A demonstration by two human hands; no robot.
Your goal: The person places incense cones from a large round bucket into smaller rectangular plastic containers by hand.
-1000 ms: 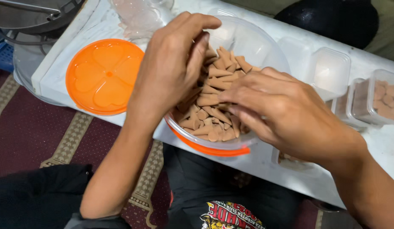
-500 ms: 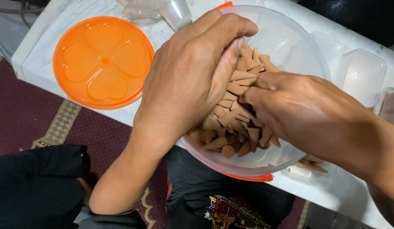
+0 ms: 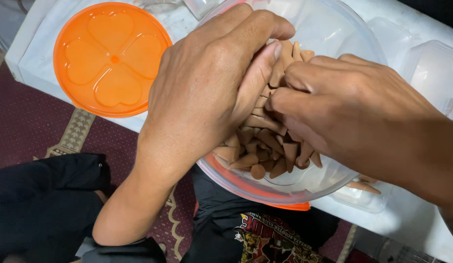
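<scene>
**Both hands deep in a bowl of little brown cones**

The left hand [image 3: 207, 92] and right hand [image 3: 353, 112] are both down inside the clear bowl [image 3: 333, 29], which sits on the white table [image 3: 36, 53] and hangs a bit over the near edge. The cones [image 3: 258, 151] are piled in the near half of the bowl, with a couple more lying in a small clear tub [image 3: 360, 195] just beside it.

Grip-wise: the left fingers are curled over the heap with the thumb pressed into it, and the right fingers are bent and dug in from the other side. Looks like scooping, but I can't tell if either hand has actually closed on any cones, since the palms hide it.

My guess on handling: they're light, dry and hard, probably brittle at the tips, and they'll slide around loose. I'd cup a bunch from underneath instead of pinching points.

The orange lid [image 3: 112, 58] lies off to the left, well clear of the hands.
</scene>
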